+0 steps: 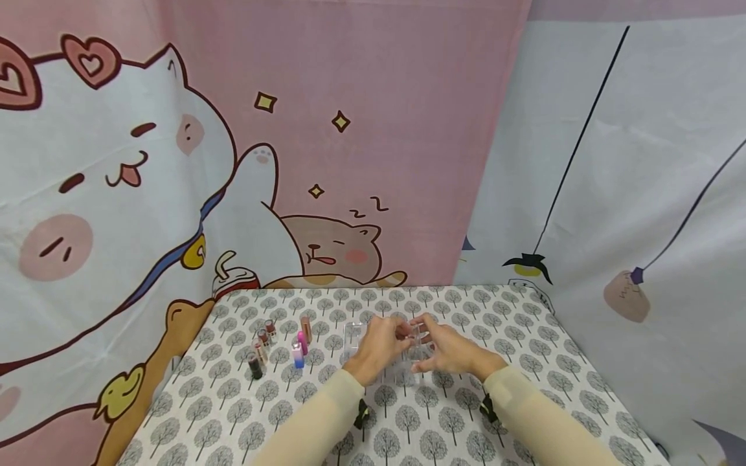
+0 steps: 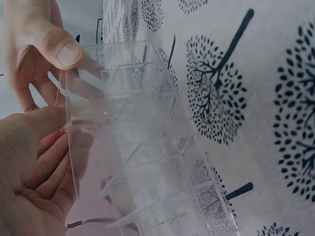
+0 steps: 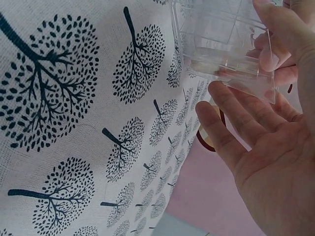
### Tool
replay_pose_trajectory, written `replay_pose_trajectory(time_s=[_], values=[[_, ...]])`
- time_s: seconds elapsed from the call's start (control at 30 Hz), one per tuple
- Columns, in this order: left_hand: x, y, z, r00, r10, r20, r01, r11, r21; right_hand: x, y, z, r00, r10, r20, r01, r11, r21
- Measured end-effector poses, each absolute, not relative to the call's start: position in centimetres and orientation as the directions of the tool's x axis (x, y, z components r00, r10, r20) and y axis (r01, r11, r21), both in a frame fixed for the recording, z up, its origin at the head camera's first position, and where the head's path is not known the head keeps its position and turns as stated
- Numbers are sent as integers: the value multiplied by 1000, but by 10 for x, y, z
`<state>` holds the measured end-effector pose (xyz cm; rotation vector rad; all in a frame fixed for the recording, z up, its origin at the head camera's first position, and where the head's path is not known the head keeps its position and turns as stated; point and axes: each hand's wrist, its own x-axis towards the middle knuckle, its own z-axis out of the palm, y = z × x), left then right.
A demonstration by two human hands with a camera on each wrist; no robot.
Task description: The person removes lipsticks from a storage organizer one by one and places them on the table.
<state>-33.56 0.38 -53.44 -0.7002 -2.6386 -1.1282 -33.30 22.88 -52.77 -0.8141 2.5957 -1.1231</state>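
A clear plastic organizer (image 1: pixel 406 374) divided into compartments is tilted between both hands above the patterned cloth. My left hand (image 1: pixel 380 346) pinches the edge of its clear side panel (image 2: pixel 81 147); the left thumb and curled fingers show in the left wrist view. My right hand (image 1: pixel 451 349) is at the organizer's right end. In the left wrist view, a right fingertip (image 2: pixel 69 53) lies on the panel's edge, with other fingers seen through the plastic. Two of its fingers (image 3: pixel 224 135) extend beside the panel in the right wrist view. Transparency blurs the exact contact points.
Left of the hands stand several lipstick tubes: a black one (image 1: pixel 254 366), a rose-gold one (image 1: pixel 305 329), a pink one (image 1: pixel 302 343) and a blue-and-white one (image 1: pixel 298 355). Tree-print cloth (image 1: pixel 384 443) covers the table. A cartoon curtain (image 1: pixel 402 162) hangs behind.
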Motion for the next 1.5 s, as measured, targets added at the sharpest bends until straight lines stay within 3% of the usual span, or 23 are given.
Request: replay_pose_trajectory(time_s=[1.5], values=[[-327,-21,-503,-851,330,408,518,408,752,-330,227,-525,-851,-525,11,-388,614,-688]])
